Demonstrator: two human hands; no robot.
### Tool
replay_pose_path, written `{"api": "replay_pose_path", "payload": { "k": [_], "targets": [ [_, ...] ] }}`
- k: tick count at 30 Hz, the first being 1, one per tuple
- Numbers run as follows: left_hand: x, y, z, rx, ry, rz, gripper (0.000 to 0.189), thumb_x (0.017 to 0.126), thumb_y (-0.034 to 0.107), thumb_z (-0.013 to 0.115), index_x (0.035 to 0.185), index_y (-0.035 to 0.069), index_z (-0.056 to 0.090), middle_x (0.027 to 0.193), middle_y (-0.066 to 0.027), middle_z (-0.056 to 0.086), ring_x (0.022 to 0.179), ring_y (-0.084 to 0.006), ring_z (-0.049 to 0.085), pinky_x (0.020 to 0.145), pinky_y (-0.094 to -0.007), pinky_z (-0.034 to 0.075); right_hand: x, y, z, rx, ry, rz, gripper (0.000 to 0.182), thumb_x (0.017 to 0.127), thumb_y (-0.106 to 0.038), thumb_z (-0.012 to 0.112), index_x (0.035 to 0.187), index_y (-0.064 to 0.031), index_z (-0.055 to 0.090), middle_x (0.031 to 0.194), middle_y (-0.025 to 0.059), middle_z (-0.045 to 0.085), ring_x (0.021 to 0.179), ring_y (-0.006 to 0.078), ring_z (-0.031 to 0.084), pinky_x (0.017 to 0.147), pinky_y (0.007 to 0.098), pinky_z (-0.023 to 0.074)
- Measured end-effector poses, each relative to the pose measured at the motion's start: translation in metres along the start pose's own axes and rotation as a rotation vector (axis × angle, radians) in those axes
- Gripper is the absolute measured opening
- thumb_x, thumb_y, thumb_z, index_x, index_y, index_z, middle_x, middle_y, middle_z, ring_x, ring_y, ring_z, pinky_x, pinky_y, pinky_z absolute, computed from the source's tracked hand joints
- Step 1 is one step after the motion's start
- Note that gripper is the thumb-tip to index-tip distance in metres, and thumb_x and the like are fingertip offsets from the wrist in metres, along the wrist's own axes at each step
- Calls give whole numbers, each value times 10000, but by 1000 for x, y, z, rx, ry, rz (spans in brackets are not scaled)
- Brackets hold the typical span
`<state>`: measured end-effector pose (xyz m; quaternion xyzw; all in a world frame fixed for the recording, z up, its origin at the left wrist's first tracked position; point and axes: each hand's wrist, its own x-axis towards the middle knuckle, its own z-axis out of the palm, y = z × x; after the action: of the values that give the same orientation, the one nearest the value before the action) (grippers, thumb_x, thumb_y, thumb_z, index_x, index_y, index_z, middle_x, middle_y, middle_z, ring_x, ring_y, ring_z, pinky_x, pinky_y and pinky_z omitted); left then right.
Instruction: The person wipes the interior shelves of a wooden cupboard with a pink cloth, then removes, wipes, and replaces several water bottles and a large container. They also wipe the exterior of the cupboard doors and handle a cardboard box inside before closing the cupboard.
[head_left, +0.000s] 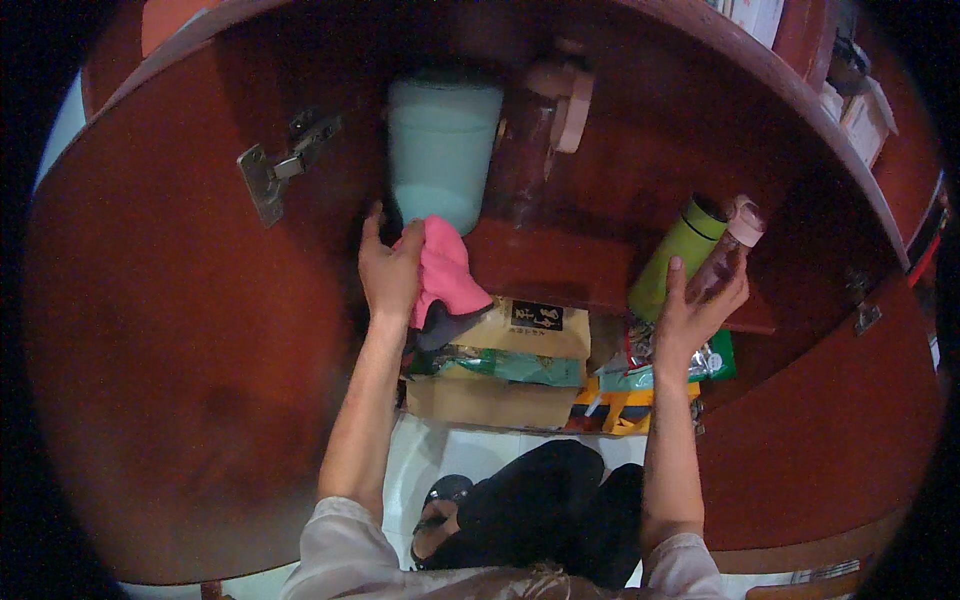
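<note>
My left hand (391, 277) holds a bright pink cloth (448, 270) with a dark underside, which hangs from between thumb and fingers. Just beyond it stands a light teal plastic container (444, 150) on the cabinet shelf. My right hand (697, 311) is around a slim bottle with a pale pink lid (746, 222); the fingers lie along its right side. The thumb overlaps a green tumbler (667, 270) with a dark rim, and whether it touches the tumbler I cannot tell. Both bottles look tilted in this view.
Farther back on the shelf (555, 251) stands a clear jug with a pale pink handle (574, 112). Lower down are a tan paper package (555, 326), a cardboard box (487, 401) and several colourful packets. Cabinet doors (172, 337) stand open at both sides, with metal hinges (262, 180).
</note>
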<state>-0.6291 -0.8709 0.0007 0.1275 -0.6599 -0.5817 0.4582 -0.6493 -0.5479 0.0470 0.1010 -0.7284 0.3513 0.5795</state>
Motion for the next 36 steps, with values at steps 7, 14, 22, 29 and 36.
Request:
{"api": "replay_pose_path", "payload": {
  "k": [7, 14, 22, 29, 36],
  "targets": [
    [-4, 0, 13, 295, -14, -102, 779, 761, 277, 711, 1364, -98, 391, 1152, -256, 621, 1050, -280, 608, 901, -343, 470, 8, -57, 64, 336, -329, -17, 631, 823, -221, 733, 1318, 8, 416, 1254, 166, 491, 1122, 277, 509, 964, 366, 412],
    [-3, -11, 17, 346, 11, -38, 746, 742, 298, 718, 1328, -79, 451, 1122, -266, 634, 1049, -341, 616, 918, -373, 463, 67, -64, 133, 667, -606, 359, 507, 849, -366, 698, 1119, 50, 591, 1090, 100, 592, 956, 176, 545, 844, 289, 417],
    [-17, -7, 5, -3, 13, -87, 486, 820, 208, 670, 1203, -69, 561, 1063, -182, 657, 985, -246, 617, 900, -323, 455, 61, -76, 89, 835, -298, 360, 410, 939, -358, 584, 1104, 16, 567, 939, 112, 640, 829, 204, 570, 748, 331, 451],
    [-79, 52, -40, -801, 50, -304, 220, 944, 192, 563, 1024, -1, 631, 951, -55, 637, 878, -135, 598, 780, -292, 492, 35, -83, -9, 936, -182, 401, 308, 964, -317, 557, 1035, -20, 598, 808, -24, 549, 725, 55, 452, 644, 215, 385],
    [-110, 184, 17, -321, -138, 708, 558, 932, 416, 575, 1291, 0, 476, 1312, -182, 506, 1256, -306, 476, 1042, -464, 378, -9, -86, -80, 1078, -123, 587, 406, 969, -310, 527, 1162, 46, 556, 1112, 116, 598, 993, 157, 561, 861, 299, 456]
  ]
}}
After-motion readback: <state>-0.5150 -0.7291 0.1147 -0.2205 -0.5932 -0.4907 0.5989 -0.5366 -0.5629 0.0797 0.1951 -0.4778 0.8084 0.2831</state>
